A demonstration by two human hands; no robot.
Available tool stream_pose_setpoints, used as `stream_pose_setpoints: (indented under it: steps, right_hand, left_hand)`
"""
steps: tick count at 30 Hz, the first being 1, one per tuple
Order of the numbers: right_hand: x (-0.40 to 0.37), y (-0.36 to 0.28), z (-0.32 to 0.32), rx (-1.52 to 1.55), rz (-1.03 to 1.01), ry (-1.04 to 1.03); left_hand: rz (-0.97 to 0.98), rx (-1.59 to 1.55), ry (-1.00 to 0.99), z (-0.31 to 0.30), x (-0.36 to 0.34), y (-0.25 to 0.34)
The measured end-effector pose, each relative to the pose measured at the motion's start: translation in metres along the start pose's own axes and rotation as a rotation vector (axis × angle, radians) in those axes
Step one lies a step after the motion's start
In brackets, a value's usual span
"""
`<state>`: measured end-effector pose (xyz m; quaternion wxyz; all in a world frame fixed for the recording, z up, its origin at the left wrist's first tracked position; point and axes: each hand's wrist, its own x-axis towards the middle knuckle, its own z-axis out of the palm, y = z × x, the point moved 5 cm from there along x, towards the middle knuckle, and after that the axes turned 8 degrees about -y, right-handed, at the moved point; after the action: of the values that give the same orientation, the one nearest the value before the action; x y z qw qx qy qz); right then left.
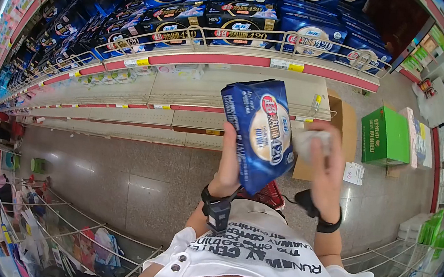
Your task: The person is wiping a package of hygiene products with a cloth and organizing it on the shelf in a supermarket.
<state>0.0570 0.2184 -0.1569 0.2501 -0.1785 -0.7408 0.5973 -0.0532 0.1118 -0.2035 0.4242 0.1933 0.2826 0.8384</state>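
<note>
My left hand [229,159] grips a blue plastic pack [259,132] with white and red print, held upright in front of the shelves. My right hand [326,163] is raised just to the right of the pack and clutches a crumpled white cloth [311,143] against the pack's side. Both wrists wear black bands. The top shelf [226,60] behind is stocked with several matching blue packs [237,20]. The shelves below it look bare.
An open brown carton [342,123] and a green box [385,136] stand on the floor at the right. A red basket [270,195] sits below my hands. Wire racks with goods run along the lower left and right.
</note>
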Motion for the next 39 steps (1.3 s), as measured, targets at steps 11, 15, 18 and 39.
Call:
stream_pose_setpoints:
  steps: [11, 15, 18, 39]
  right_hand:
    - [0.001, 0.010, 0.035, 0.023, -0.077, -0.375]
    - [-0.007, -0.013, 0.036, -0.139, -0.215, -0.450]
    - [-0.002, -0.020, 0.017, -0.094, -0.189, -0.332]
    - [-0.025, -0.043, -0.002, -0.149, -0.678, -0.336]
  left_hand:
    - [0.178, 0.353, -0.127, -0.010, -0.004, 0.016]
    - [0.168, 0.381, -0.229, -0.036, 0.004, -0.003]
    - [0.149, -0.098, -0.274, -0.022, 0.002, -0.013]
    - [0.544, 0.121, -0.042, -0.009, -0.001, 0.001]
